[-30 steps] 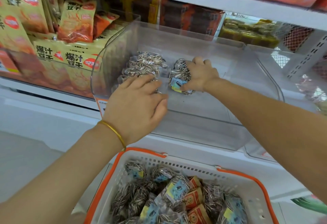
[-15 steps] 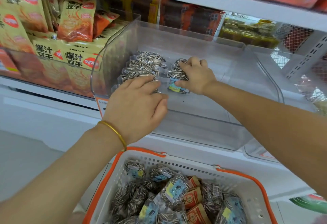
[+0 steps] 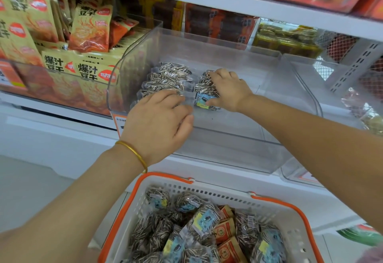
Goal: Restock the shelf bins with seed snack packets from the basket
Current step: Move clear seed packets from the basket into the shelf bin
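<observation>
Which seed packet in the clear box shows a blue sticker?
The front packet under the right hand; the left row's packets show only stripy seeds.

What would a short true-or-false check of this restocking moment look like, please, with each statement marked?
1. The right hand is empty. False: it grips a seed packet inside the clear bin.
2. The left hand rests on the row of packets in that bin. True.
3. The clear bin is filled to its rim. False: much of its floor is bare.
4. The basket below the shelf holds more seed packets. True.
5. The bangle sits on the right wrist. False: it is on the left wrist.
</observation>
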`<act>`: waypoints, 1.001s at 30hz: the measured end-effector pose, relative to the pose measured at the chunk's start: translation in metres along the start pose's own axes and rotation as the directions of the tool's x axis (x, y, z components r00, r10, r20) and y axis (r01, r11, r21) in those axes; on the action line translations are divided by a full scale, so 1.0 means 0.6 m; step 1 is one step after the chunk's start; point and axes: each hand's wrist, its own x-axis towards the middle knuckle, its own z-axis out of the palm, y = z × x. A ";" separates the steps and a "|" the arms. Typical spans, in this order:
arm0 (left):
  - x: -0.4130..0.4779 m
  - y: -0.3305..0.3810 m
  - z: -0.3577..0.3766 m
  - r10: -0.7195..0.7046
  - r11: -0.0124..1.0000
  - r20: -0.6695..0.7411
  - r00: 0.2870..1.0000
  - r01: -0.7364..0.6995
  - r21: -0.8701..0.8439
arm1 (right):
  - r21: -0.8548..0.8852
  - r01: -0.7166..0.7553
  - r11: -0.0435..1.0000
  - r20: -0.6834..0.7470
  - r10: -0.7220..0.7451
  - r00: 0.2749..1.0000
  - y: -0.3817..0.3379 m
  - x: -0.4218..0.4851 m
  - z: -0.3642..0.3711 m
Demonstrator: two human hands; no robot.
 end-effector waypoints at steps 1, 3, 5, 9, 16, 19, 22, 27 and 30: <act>0.000 -0.001 -0.001 0.009 1.000 -0.005 1.000 -0.009 -0.014 | 0.012 0.005 1.000 -0.008 -0.005 1.000 -0.001 -0.004 -0.006; 0.000 -0.003 -0.010 0.034 0.997 -0.032 0.999 -0.036 -0.062 | 0.060 0.032 0.998 -0.073 -0.028 0.997 -0.009 -0.020 -0.026; -0.001 0.005 -0.027 0.093 0.991 -0.101 0.991 -0.103 -0.091 | 0.137 0.106 0.985 -0.217 -0.075 0.973 -0.022 -0.061 -0.054; -0.023 0.049 -0.044 0.292 0.943 -0.184 0.939 -0.315 -0.110 | 0.372 0.350 0.860 -0.583 -0.077 0.809 -0.048 -0.238 -0.082; -0.096 0.138 0.033 0.441 0.876 0.175 0.880 -0.379 -0.299 | 0.335 -0.098 0.937 0.286 -0.003 0.958 0.029 -0.429 0.173; -0.123 0.163 0.077 0.415 0.893 0.402 0.816 -0.279 -0.354 | 0.091 0.196 0.976 0.603 -0.210 0.769 0.065 -0.454 0.263; -0.161 0.168 0.125 0.364 0.927 0.611 0.703 -0.212 -0.309 | -0.058 0.336 0.940 0.632 -0.226 0.742 0.071 -0.467 0.302; -0.206 0.167 0.147 0.220 0.975 0.850 0.478 -0.093 -0.200 | -0.110 0.355 0.928 0.612 -0.218 0.760 0.087 -0.467 0.317; -0.209 0.169 0.147 0.142 0.985 0.865 0.481 0.017 -0.171 | 0.071 0.142 0.987 0.511 -0.159 0.845 0.090 -0.444 0.314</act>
